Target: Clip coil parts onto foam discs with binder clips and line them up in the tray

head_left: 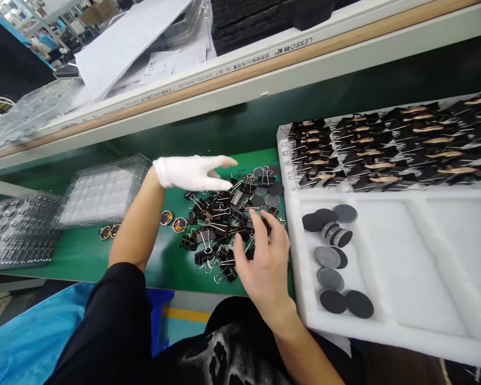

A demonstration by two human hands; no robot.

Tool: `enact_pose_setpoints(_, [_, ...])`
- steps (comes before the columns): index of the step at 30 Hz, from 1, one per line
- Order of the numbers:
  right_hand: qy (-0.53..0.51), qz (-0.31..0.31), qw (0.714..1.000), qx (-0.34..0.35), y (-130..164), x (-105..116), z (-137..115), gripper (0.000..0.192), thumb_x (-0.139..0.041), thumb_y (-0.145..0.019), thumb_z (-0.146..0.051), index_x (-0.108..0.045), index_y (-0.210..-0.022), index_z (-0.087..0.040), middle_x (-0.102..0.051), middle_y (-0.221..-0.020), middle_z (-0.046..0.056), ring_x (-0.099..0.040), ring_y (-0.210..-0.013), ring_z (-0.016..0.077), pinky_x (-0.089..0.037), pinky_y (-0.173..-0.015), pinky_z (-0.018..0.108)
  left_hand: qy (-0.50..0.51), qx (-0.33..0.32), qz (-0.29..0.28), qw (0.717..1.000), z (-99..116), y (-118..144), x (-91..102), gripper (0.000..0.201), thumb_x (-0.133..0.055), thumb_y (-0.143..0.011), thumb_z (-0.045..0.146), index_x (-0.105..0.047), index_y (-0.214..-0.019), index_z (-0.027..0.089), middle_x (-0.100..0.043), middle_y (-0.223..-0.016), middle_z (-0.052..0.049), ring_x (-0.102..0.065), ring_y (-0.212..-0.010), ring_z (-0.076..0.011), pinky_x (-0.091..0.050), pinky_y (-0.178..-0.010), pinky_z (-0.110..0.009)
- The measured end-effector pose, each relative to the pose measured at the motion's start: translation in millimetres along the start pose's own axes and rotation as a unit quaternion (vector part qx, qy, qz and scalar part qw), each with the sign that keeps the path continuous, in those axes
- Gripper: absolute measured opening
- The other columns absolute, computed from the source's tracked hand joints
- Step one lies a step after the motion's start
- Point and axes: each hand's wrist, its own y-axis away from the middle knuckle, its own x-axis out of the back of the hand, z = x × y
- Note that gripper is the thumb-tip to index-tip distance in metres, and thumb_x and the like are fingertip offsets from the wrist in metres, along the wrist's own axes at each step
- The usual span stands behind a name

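A heap of black binder clips (220,224) lies on the green work surface (88,254). My left hand (190,171), in a white glove, hovers flat over the far side of the heap with fingers extended and holds nothing. My bare right hand (264,256) rests on the near right side of the heap, fingertips curled among the clips; whether it grips one is hidden. Grey discs (266,187) lie mixed with the clips at the far right. Two small round amber pieces (173,221) sit left of the heap.
A white foam tray (404,256) on the right holds dark discs (332,256) in its near compartment and rows of clipped parts (385,144) at the back. Clear plastic blister trays (100,192) lie at left. A shelf rail (240,80) runs overhead behind.
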Motion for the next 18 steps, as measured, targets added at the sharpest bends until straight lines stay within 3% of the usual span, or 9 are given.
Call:
enact_pose_setpoints(3, [0.013, -0.032, 0.999, 0.036, 10, 19, -5, 0.044, -0.062, -0.099, -0.017, -0.056, -0.143, -0.014, -0.064, -0.135, 0.021, -0.063, -0.127, 0.0341, -0.048, -0.111, 0.063, -0.08, -0.009, 0.002, 0.997, 18, -38, 2.4, 0.079, -0.063, -0.083, 0.072, -0.061, -0.147, 0.025, -0.077, -0.126, -0.008, -0.073, -0.093, -0.0228, -0.053, -0.084, -0.031])
enact_pose_setpoints(6, [0.014, -0.053, 0.995, 0.085, 22, 41, -11, 0.04, -0.064, -0.099, -0.015, -0.061, -0.139, -0.016, -0.069, -0.131, 0.018, -0.066, -0.126, 0.0318, -0.041, -0.118, 0.065, -0.148, -0.015, 0.034, 0.988, 33, -81, -11.0, 0.071, -0.063, -0.083, 0.069, -0.069, -0.137, 0.024, -0.078, -0.114, -0.009, -0.07, -0.091, -0.0267, -0.05, -0.082, -0.035])
enact_pose_setpoints(10, [-0.007, -0.07, 0.984, 0.162, 36, 71, -4, 0.033, -0.066, -0.097, -0.011, -0.068, -0.129, -0.015, -0.073, -0.123, 0.016, -0.069, -0.124, 0.032, -0.034, -0.122, 0.066, -0.149, -0.076, 0.036, 0.985, 42, -115, -27.3, 0.034, -0.066, -0.085, 0.05, -0.08, -0.095, 0.021, -0.074, -0.085, -0.006, -0.062, -0.072, -0.0208, -0.043, -0.07, -0.033])
enact_pose_setpoints(13, [0.004, -0.06, 0.977, 0.206, 42, 91, 18, 0.029, -0.069, -0.093, -0.007, -0.072, -0.121, -0.014, -0.076, -0.119, 0.016, -0.073, -0.118, 0.032, -0.033, -0.122, 0.067, -0.084, -0.153, 0.076, 0.982, 39, -104, -24.5, 0.03, -0.062, -0.088, 0.045, -0.076, -0.081, 0.019, -0.07, -0.077, -0.003, -0.058, -0.067, -0.0163, -0.041, -0.068, -0.031])
enact_pose_setpoints(16, [0.061, -0.034, 0.975, 0.212, 43, 109, 51, 0.031, -0.074, -0.09, -0.011, -0.073, -0.12, -0.019, -0.078, -0.115, 0.015, -0.077, -0.11, 0.0332, -0.042, -0.117, 0.068, -0.024, -0.171, 0.142, 0.975, 32, -68, -17.0, 0.034, -0.063, -0.091, 0.048, -0.074, -0.08, 0.017, -0.068, -0.076, -0.002, -0.056, -0.067, -0.0133, -0.041, -0.068, -0.029])
enact_pose_setpoints(18, [0.106, 0.002, 0.975, 0.194, 42, 117, 74, 0.035, -0.077, -0.088, -0.023, -0.074, -0.123, -0.027, -0.079, -0.112, 0.013, -0.078, -0.106, 0.0358, -0.05, -0.109, 0.066, -0.01, -0.169, 0.123, 0.978, 28, -41, -16.5, 0.035, -0.064, -0.092, 0.049, -0.075, -0.082, 0.017, -0.069, -0.076, -0.001, -0.058, -0.067, -0.0129, -0.043, -0.068, -0.028])
